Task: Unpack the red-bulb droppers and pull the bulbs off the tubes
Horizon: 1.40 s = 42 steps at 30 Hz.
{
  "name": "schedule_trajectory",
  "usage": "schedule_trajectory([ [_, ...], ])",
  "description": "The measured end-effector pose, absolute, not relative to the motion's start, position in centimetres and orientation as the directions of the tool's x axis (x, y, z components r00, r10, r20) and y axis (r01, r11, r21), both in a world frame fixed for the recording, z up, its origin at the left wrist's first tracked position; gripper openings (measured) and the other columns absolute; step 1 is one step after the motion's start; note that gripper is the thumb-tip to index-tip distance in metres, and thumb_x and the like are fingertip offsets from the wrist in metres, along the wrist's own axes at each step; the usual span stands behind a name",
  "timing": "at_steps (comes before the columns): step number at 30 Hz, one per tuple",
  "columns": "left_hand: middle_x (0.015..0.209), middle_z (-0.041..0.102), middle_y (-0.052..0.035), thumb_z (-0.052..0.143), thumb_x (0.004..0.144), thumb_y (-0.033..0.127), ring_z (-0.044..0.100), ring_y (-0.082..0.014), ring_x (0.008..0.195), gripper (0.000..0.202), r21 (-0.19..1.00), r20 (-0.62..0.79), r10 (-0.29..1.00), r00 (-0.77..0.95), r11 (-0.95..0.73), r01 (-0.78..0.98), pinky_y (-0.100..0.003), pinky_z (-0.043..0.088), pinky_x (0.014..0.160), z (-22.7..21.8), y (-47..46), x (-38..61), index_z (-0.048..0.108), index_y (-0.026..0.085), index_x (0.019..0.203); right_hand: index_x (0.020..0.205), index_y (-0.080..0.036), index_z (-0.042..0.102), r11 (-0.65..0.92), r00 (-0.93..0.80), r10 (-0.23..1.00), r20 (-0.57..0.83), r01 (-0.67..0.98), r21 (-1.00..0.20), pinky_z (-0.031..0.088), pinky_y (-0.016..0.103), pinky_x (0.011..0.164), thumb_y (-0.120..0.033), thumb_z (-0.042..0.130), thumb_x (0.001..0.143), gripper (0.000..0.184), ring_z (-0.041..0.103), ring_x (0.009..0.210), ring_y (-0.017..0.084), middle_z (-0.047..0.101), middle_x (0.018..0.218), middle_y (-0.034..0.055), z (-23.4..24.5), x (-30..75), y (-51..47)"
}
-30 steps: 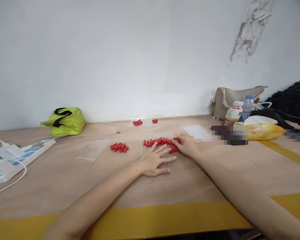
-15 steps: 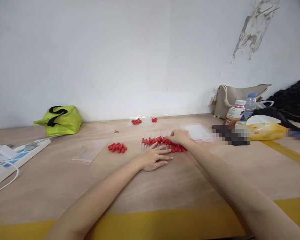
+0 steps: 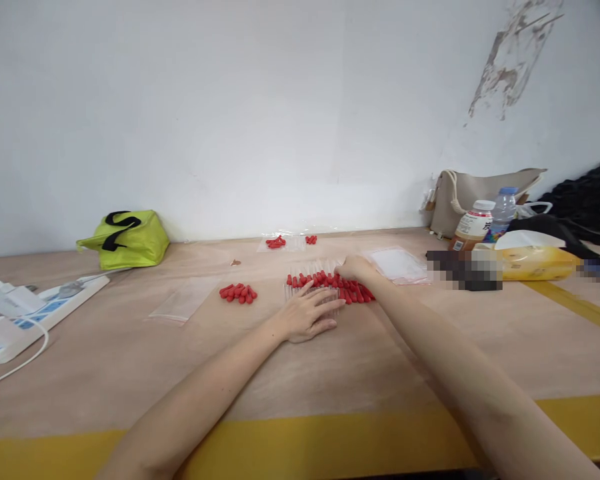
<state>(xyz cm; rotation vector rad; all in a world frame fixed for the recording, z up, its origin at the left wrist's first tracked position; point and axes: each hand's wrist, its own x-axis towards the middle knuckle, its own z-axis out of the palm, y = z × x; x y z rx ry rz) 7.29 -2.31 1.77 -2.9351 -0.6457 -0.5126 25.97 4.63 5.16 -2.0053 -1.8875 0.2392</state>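
Observation:
A row of clear droppers with red rubber bulbs lies in the middle of the wooden table. My left hand lies flat on the clear tubes at the row's near side, fingers spread. My right hand rests on the far side of the row, fingers curled down among the tubes; what they grip is hidden. A small pile of loose red bulbs sits to the left of the row.
An empty clear bag lies left of the bulbs, a filled bag near the wall, more clear bags to the right. A green pouch, a power strip, two bottles, a beige bag and a yellow packet line the sides.
My right hand has moved from the row's right end up to its far side. My left hand has drawn back a little, staying flat on the tubes.

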Motion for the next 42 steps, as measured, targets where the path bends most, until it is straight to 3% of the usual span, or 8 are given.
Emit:
schedule_trajectory([
  [5, 0.117, 0.053, -0.0079, 0.038, 0.088, 0.033, 0.043, -0.0211, 0.114, 0.037, 0.088, 0.549, 0.506, 0.665, -0.826, 0.557, -0.041, 0.029, 0.101, 1.1, -2.8, 5.7, 0.045, 0.02, 0.121, 0.066, -0.015, 0.06, 0.075, -0.025, 0.992, 0.125, 0.907, -0.415, 0.035, 0.024, 0.052, -0.038, 0.043, 0.079, 0.032, 0.055, 0.056, 0.014, 0.061, 0.059, 0.0041, 6.0, 27.4, 1.7],
  [8, 0.121, 0.048, -0.0105, 0.041, 0.086, 0.03, 0.043, -0.0221, 0.113, 0.045, 0.143, 0.64, 0.544, 0.542, -0.778, 0.611, -0.041, 0.035, 0.096, 0.9, -3.6, 4.1, 0.032, 0.019, 0.129, 0.079, -0.018, 0.056, 0.287, -0.172, 0.937, 0.304, 0.876, -0.389, 0.035, 0.024, 0.062, -0.033, 0.039, 0.084, 0.023, 0.055, 0.065, 0.012, 0.063, 0.071, 0.0014, 5.0, 27.8, -1.2],
  [10, 0.124, 0.044, -0.0112, 0.044, 0.085, 0.028, 0.041, -0.0227, 0.115, 0.05, 0.138, 0.685, 0.526, 0.504, -0.773, 0.619, -0.041, 0.035, 0.095, 0.8, -4.2, 3.2, 0.026, 0.019, 0.131, 0.079, -0.018, 0.053, 0.487, -0.336, 0.818, 0.466, 0.836, -0.254, 0.033, 0.027, 0.072, -0.029, 0.041, 0.084, 0.017, 0.054, 0.069, 0.012, 0.062, 0.074, 0.0008, 3.7, 27.6, -3.1],
  [13, 0.124, 0.043, -0.0111, 0.046, 0.084, 0.028, 0.041, -0.0222, 0.115, 0.051, 0.117, 0.689, 0.502, 0.522, -0.788, 0.604, -0.039, 0.036, 0.094, 0.9, -4.9, 2.4, 0.029, 0.02, 0.131, 0.076, -0.018, 0.051, 0.6, -0.464, 0.661, 0.59, 0.799, -0.043, 0.028, 0.033, 0.079, -0.027, 0.042, 0.085, 0.016, 0.052, 0.077, 0.015, 0.061, 0.074, 0.0023, 1.7, 27.1, -5.1],
  [21, 0.09, 0.063, -0.0041, 0.047, 0.085, 0.032, 0.051, -0.0182, 0.091, 0.023, -0.01, 0.62, 0.444, 0.647, -0.82, 0.572, -0.035, 0.036, 0.083, 0.6, -4.0, 3.6, 0.06, 0.021, 0.101, 0.104, -0.019, 0.056, 0.643, -0.455, 0.523, 0.721, 0.765, 0.016, 0.025, 0.034, 0.078, -0.029, 0.044, 0.086, 0.024, 0.047, 0.083, 0.017, 0.062, 0.089, 0.0056, -0.4, 25.6, -5.0],
  [25, 0.074, 0.065, -0.0019, 0.045, 0.087, 0.03, 0.051, -0.0159, 0.076, 0.022, -0.035, 0.626, 0.467, 0.624, -0.783, 0.621, -0.033, 0.034, 0.076, 0.4, -3.7, 3.9, 0.063, 0.02, 0.092, 0.093, -0.023, 0.062, 0.654, -0.463, 0.513, 0.723, 0.756, 0.02, 0.023, 0.035, 0.079, -0.032, 0.046, 0.085, 0.02, 0.046, 0.08, 0.016, 0.061, 0.084, 0.0034, -0.4, 25.0, -5.0],
  [34, 0.069, 0.063, -0.0015, 0.043, 0.087, 0.025, 0.049, -0.015, 0.071, 0.021, -0.028, 0.614, 0.501, 0.61, -0.759, 0.65, -0.034, 0.03, 0.077, 0.4, -4.5, 3.8, 0.063, 0.018, 0.08, 0.074, -0.021, 0.063, 0.694, -0.468, 0.474, 0.745, 0.72, 0.011, 0.018, 0.037, 0.085, -0.035, 0.05, 0.083, 0.021, 0.046, 0.076, 0.013, 0.06, 0.07, -0.0003, -0.7, 24.8, -5.2],
  [42, 0.068, 0.061, -0.0019, 0.044, 0.086, 0.025, 0.051, -0.0152, 0.07, 0.022, 0.057, 0.64, 0.538, 0.549, -0.745, 0.664, -0.033, 0.034, 0.075, 0.3, -4.5, 2.7, 0.063, 0.018, 0.079, 0.073, -0.022, 0.064, 0.694, -0.452, 0.454, 0.768, 0.72, 0.014, 0.021, 0.038, 0.086, -0.03, 0.05, 0.083, 0.019, 0.047, 0.076, 0.014, 0.059, 0.068, -0.0006, -0.7, 25.7, -5.4],
])
